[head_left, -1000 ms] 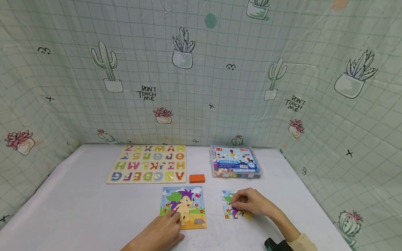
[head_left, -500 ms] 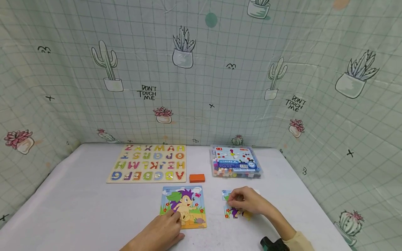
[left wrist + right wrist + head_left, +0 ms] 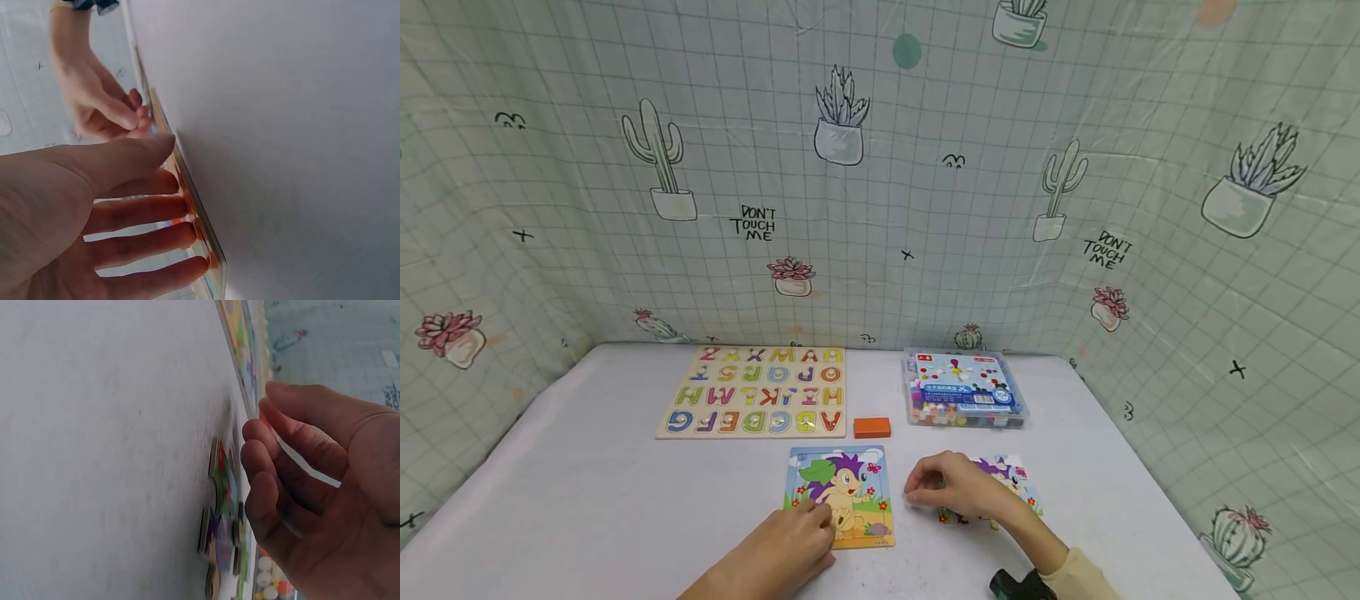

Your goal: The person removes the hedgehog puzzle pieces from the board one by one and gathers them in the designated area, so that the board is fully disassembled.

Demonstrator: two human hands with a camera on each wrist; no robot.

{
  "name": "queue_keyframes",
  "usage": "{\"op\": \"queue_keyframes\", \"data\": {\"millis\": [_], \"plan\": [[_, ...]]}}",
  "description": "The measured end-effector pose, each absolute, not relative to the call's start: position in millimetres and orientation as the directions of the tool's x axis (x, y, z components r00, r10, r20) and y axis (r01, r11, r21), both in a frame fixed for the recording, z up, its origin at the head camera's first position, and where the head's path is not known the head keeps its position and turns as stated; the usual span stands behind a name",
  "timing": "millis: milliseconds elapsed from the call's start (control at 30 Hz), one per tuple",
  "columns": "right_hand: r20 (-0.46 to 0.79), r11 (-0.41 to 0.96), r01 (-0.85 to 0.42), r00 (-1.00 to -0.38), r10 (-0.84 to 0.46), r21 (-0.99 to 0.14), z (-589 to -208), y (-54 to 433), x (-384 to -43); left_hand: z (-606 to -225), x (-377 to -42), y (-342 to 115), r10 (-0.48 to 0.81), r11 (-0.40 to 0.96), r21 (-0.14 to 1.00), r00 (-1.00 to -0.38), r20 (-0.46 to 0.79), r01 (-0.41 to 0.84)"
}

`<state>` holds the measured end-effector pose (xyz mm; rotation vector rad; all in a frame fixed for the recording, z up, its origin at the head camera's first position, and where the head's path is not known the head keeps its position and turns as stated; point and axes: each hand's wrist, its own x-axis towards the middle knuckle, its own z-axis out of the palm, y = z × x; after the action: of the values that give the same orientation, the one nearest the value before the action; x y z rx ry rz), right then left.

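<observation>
My left hand (image 3: 782,537) rests on the near left part of a square hedgehog picture board (image 3: 876,500). In the left wrist view, its extended fingers (image 3: 150,212) touch the board's face near the edge. My right hand (image 3: 958,487) hovers between this board and a group of jigsaw pieces (image 3: 1022,479) bearing the same hedgehog picture. Seen from the right wrist, its fingers are loosely curled, thumb and forefinger tips close together, and no piece shows between them. The hand and forearm hide part of the jigsaw pieces, whose interlocking edges show in the right wrist view.
Behind the picture board lies an orange block (image 3: 872,427). A wooden alphabet board (image 3: 662,429) is at the back left. At the back right stands a clear plastic box (image 3: 966,387) of colourful small parts. A cactus-print curtain (image 3: 880,208) encloses the white table (image 3: 625,500).
My right hand has moved left from over the jigsaw pieces towards the picture board, uncovering more of the pieces on their right side. The left hand stays in place on the board.
</observation>
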<state>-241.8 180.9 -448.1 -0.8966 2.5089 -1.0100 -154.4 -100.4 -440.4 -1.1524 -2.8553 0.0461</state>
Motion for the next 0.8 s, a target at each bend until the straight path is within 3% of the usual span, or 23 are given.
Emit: {"op": "queue_keyframes", "data": {"millis": [200, 433, 800], "plan": [[-0.021, 0.54, -0.477, -0.736, -0.677, -0.693, -447.4, 154.3, -238.0, -443.3, -158.0, -100.6, 0.722, 0.692, -0.14, -0.682, 0.12, 0.708], [-0.011, 0.587, -0.516, -0.745, -0.667, -0.624, -447.0, 134.1, -234.6, -445.3, -161.2, -101.2, 0.68, 0.733, -0.082, -0.729, 0.076, 0.675], [-0.013, 0.609, -0.493, -0.77, -0.638, -0.621, -448.0, 121.2, -232.9, -444.8, -162.9, -102.0, 0.677, 0.736, -0.071, -0.733, 0.063, 0.674]]}}
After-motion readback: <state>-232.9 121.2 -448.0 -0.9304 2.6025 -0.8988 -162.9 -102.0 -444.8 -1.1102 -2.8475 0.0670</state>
